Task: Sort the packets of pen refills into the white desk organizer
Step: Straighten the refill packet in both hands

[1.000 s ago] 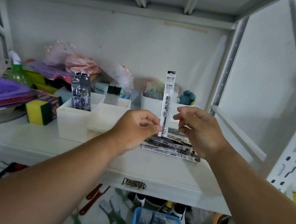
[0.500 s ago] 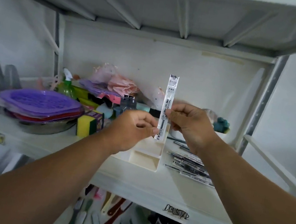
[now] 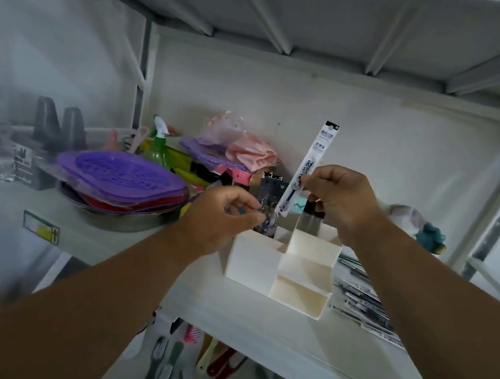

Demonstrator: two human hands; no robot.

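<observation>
Refill packet (image 3: 310, 166) held above white organizer (image 3: 282, 270) on shelf (image 3: 242, 318).

Right hand (image 3: 339, 199): fingers curled, pinching the packet near its middle; the packet stands nearly upright, top leaning right, its lower end just over the organizer's rear compartments. Left hand (image 3: 221, 217): fingers loosely curled, tips near the packet's lower end (whether it touches or holds anything cannot be told). Organizer: tiered, stepped compartments at front, taller ones behind; dark packets (image 3: 269, 192) already stand in a rear compartment. Loose packets (image 3: 361, 303) lie flat on the shelf just right of the organizer. Left of it: purple trays (image 3: 121, 176) stacked in a metal bowl (image 3: 127, 219), green spray bottle (image 3: 157, 146) behind. Lower shelf: brushes (image 3: 163, 368).
</observation>
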